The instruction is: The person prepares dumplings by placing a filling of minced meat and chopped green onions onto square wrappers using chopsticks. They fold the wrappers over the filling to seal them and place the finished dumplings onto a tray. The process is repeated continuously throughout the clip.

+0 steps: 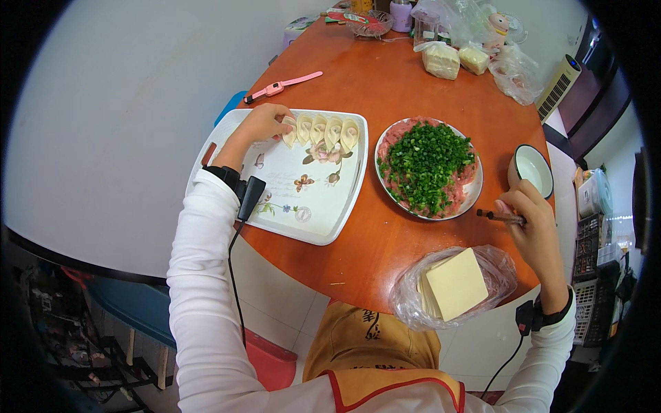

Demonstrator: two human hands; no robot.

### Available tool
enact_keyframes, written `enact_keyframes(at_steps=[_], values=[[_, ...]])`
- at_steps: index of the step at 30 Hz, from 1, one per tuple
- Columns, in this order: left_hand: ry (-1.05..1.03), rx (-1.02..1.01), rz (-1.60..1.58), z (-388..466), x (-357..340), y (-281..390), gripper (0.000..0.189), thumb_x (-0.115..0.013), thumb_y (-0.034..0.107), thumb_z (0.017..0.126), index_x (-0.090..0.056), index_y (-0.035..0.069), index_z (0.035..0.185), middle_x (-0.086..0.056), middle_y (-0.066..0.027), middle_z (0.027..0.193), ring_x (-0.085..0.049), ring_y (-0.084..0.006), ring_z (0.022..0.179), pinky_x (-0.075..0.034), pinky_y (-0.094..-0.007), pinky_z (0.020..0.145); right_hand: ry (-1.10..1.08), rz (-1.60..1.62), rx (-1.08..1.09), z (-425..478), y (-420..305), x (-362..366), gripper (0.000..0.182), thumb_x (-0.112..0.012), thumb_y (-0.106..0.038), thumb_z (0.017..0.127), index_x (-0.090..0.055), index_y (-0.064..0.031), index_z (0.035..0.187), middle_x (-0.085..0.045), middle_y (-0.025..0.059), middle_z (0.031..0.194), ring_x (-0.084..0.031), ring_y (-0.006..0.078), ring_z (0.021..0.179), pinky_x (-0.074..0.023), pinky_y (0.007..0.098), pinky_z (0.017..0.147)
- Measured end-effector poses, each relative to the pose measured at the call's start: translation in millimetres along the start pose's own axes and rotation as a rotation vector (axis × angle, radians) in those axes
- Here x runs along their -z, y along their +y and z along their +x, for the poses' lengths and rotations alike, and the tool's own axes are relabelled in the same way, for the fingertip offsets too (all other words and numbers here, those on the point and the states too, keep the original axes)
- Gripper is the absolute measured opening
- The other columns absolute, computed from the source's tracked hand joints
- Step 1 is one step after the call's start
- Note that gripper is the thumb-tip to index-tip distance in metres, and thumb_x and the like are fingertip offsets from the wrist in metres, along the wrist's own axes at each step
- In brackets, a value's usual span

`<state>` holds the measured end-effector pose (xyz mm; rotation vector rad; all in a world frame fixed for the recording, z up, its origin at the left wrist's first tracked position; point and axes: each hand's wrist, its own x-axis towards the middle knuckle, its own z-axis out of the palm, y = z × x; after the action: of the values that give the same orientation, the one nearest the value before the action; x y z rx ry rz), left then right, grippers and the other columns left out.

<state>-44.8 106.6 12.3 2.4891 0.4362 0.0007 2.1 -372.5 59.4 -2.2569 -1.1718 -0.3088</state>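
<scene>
My left hand point(266, 124) has its fingers on the leftmost folded wonton point(289, 131) of a row along the far side of a white floral tray point(330, 235); whether it grips it cannot be told. My right hand point(532, 222) holds brown chopsticks point(498, 216), their ends pointing left towards a plate. That round plate point(472, 193) bears minced meat point(395, 142) under chopped green onions point(428, 160). A white dark-rimmed enamel bowl point(532, 168) stands just beyond my right hand. Square dough wrappers point(457, 284) lie stacked on a clear plastic bag point(501, 263) at the table's near edge.
A pink watch point(276, 88) lies behind the tray on the wooden table point(356, 82). At the far end are a glass dish point(374, 26), a purple bottle point(401, 15), bagged pale blocks point(440, 60) and a crumpled plastic bag point(516, 77). Black cables hang from both wrists.
</scene>
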Motion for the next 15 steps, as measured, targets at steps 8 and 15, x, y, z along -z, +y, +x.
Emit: enact_keyframes(at_steps=[8,15], values=[[0.101,-0.074,-0.084,12,-9,-21,0.018,-0.068,0.005,0.075,-0.065,0.000,0.092,-0.059,-0.0044,0.071,-0.061,-0.0139,0.065,-0.049,-0.0266,0.059,-0.007,0.011,-0.020,-6,1,2,0.008,-0.065,-0.001,0.077,-0.058,0.0016,0.079,-0.048,0.0119,0.073,-0.053,0.0273,0.063,-0.0417,0.0328,0.057],[0.178,-0.169,0.145,14,-12,-10,0.021,-0.069,0.005,0.073,-0.062,0.001,0.093,-0.063,-0.0065,0.081,-0.060,-0.0157,0.077,-0.048,-0.0285,0.070,-0.024,0.005,-0.028,-17,-2,7,0.009,-0.066,-0.001,0.074,-0.058,-0.0003,0.079,-0.048,0.0114,0.072,-0.052,0.0281,0.062,-0.0408,0.0329,0.056]])
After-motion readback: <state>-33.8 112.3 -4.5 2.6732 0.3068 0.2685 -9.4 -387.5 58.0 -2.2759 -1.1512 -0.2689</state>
